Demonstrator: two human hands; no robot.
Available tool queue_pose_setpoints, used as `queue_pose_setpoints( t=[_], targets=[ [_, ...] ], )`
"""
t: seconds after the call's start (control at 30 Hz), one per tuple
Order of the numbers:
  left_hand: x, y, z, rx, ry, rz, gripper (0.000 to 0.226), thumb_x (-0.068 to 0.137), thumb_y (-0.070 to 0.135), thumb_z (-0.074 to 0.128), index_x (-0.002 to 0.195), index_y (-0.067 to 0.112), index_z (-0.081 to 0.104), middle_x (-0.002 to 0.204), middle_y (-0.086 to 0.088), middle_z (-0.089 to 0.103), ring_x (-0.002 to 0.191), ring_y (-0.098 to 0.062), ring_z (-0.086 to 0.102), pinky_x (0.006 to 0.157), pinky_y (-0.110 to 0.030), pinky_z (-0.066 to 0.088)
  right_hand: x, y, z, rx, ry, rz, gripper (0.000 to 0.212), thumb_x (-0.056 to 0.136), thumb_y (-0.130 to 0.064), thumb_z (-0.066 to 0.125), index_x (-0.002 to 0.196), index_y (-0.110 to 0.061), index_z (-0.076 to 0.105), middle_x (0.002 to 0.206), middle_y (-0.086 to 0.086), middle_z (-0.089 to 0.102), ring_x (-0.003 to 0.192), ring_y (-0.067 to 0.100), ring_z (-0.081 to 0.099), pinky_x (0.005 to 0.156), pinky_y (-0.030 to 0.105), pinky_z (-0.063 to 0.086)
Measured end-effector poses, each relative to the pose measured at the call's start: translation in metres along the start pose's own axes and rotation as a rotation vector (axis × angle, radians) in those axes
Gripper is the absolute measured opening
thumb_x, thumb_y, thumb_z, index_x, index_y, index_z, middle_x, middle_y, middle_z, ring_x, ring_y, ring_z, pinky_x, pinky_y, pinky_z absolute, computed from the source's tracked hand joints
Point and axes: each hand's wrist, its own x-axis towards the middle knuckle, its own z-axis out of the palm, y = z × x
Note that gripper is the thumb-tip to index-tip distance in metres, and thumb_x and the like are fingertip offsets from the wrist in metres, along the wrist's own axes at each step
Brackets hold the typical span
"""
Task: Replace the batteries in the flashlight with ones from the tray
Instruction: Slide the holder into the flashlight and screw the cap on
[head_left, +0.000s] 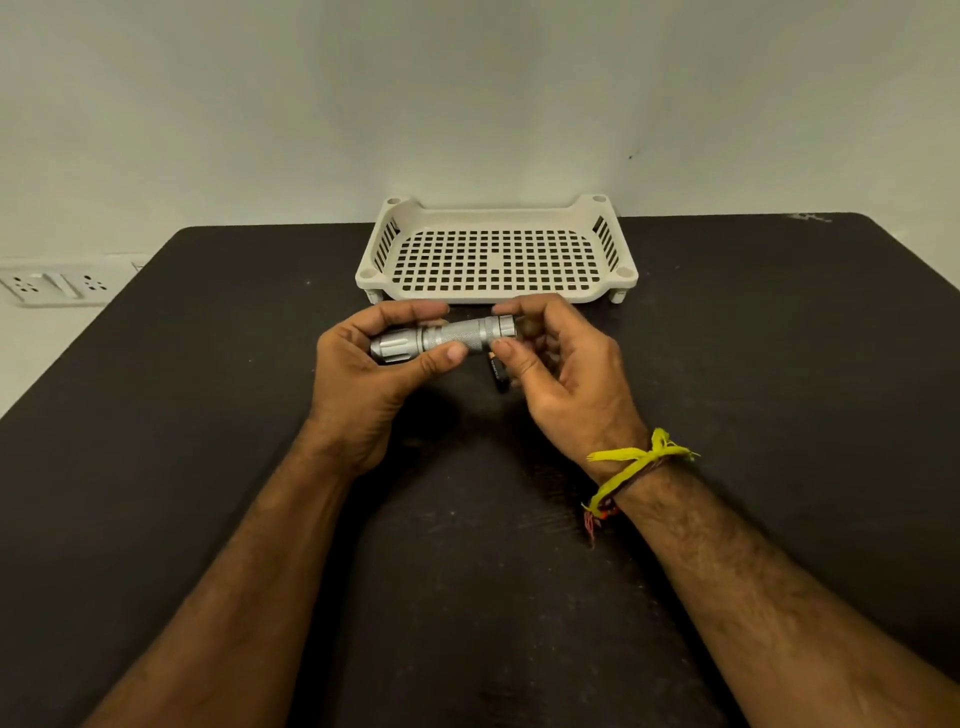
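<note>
A silver flashlight (447, 336) lies level between both hands above the dark table, its head to the left. My left hand (374, 374) grips the head end with thumb and fingers curled round it. My right hand (561, 369) pinches the tail cap (503, 327) between thumb and forefinger. A black battery (497, 373) lies on the table just under the right thumb, partly hidden. The beige perforated tray (496, 254) stands behind the hands with nothing visible in it.
The dark table (208, 415) runs to a pale wall at the back. A white socket strip (57, 285) lies off the table's left edge. A yellow thread band circles my right wrist.
</note>
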Motion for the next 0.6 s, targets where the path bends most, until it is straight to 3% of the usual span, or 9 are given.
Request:
queue_pose_setpoints(
  t=[0.07,0.17,0.3,0.4,0.5,0.6],
  targets=[
    [0.0007,-0.0009,0.0001,0.014,-0.016,-0.005,0.049,0.059,0.011,0.087,0.106,0.005,0.072,0.098,-0.01,0.075,0.09,-0.021,0.074,0.081,-0.029,0.061,0.0011,0.0035,-0.001,-0.056,0.038,0.012,0.018,0.091,-0.022,0.07,0.102,-0.008,0.068,0.079,0.006,0.07,0.067,0.021,0.067,0.062,0.044,0.057],
    [0.0011,-0.002,-0.0001,0.042,-0.022,-0.008,0.052,0.058,0.013,0.088,0.107,0.005,0.072,0.097,-0.01,0.074,0.091,-0.022,0.072,0.084,-0.031,0.061,0.0015,0.003,-0.0029,-0.053,0.051,0.075,0.032,0.09,-0.045,0.062,0.09,-0.014,0.07,0.067,0.006,0.068,0.058,0.027,0.065,0.055,0.047,0.055],
    [0.0029,-0.0015,0.0,0.032,0.006,0.011,0.044,0.061,0.007,0.085,0.103,0.006,0.072,0.096,-0.007,0.074,0.093,-0.022,0.071,0.086,-0.031,0.061,0.0026,0.0034,-0.0013,0.063,-0.012,0.019,0.024,0.092,-0.018,0.066,0.116,-0.011,0.063,0.083,-0.002,0.064,0.073,0.024,0.067,0.068,0.041,0.061],
    [0.0034,-0.0016,0.0,0.057,-0.009,0.013,0.043,0.063,0.007,0.085,0.103,0.007,0.072,0.096,-0.007,0.073,0.091,-0.02,0.071,0.086,-0.031,0.061,0.0048,0.0091,-0.0005,0.011,0.029,0.045,0.014,0.091,-0.023,0.068,0.099,-0.012,0.067,0.071,-0.009,0.063,0.059,0.007,0.06,0.057,0.029,0.055],
    [0.0032,-0.0013,0.0013,0.096,-0.014,0.019,0.044,0.063,0.009,0.086,0.105,0.005,0.071,0.096,-0.009,0.072,0.09,-0.021,0.071,0.087,-0.033,0.061,0.0062,0.0073,-0.0016,-0.025,0.06,0.114,0.023,0.09,-0.04,0.067,0.081,-0.018,0.067,0.06,-0.002,0.065,0.049,0.01,0.058,0.051,0.034,0.053],
    [0.0036,0.0015,0.0033,0.121,-0.001,0.046,0.045,0.064,0.008,0.086,0.105,0.003,0.07,0.095,-0.009,0.071,0.09,-0.019,0.07,0.089,-0.035,0.06,0.0059,0.0029,-0.0007,0.028,0.029,0.064,0.014,0.091,-0.024,0.068,0.101,-0.015,0.067,0.08,0.014,0.07,0.066,0.027,0.067,0.065,0.047,0.059]
  ],
)
